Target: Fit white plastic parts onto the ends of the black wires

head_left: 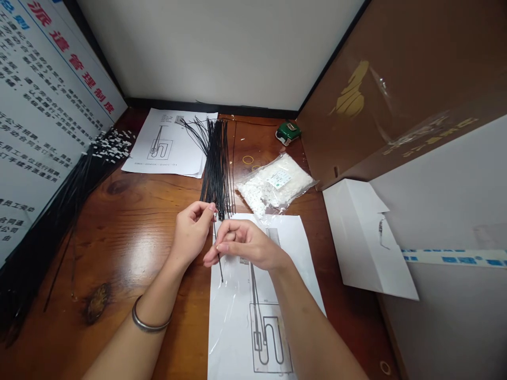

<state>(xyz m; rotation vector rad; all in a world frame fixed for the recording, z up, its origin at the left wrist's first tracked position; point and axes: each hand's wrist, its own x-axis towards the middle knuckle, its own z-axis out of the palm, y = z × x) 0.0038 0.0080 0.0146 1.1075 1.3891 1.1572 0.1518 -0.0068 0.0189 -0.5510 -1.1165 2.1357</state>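
My left hand [193,230] and my right hand [242,246] meet over the top of a printed drawing sheet [273,338] in a clear sleeve. My right hand pinches a thin black wire [219,266] whose end points down toward me. My left hand's fingertips are pressed together at the near end of a bundle of black wires [216,163], which fans out toward the wall. What the left fingertips grip is too small to name. A clear bag of small white parts [277,184] lies just right of the bundle.
A second printed sheet [168,142] lies at the back left. A large pile of black wires with white tips [75,184] runs along the left side. A green tape dispenser [288,132], a white box [364,237] and a brown cardboard box [396,89] are on the right.
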